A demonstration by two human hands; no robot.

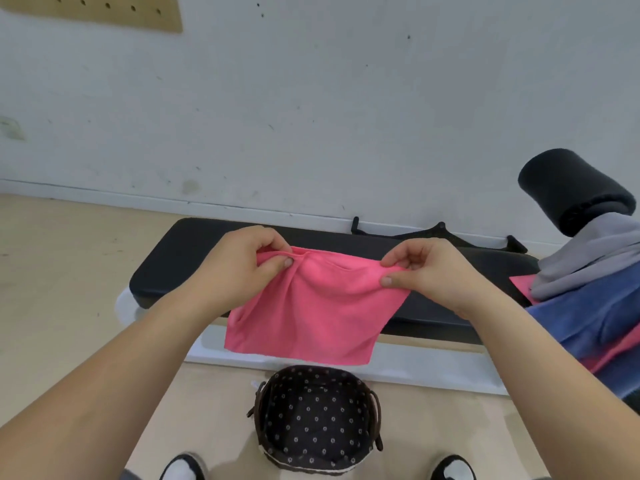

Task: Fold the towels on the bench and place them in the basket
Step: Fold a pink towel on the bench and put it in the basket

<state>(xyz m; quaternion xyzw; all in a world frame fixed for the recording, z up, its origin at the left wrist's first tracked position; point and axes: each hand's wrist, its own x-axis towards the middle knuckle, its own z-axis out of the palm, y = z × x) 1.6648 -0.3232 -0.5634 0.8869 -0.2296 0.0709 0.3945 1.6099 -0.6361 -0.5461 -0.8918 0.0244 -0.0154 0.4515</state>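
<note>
1. Fingers of left hand and right hand pinch the pink towel by its top corners; it hangs in front of the worktop.
2. Top edge looks bunched near the left, so I'd pull it taut and match corners before folding.
3. Basket sits just below on the floor; more towels piled right.

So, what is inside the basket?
Only the dotted lining of the basket shows, no towel yet. The pink towel hangs past the far rim and covers nothing inside.
</note>
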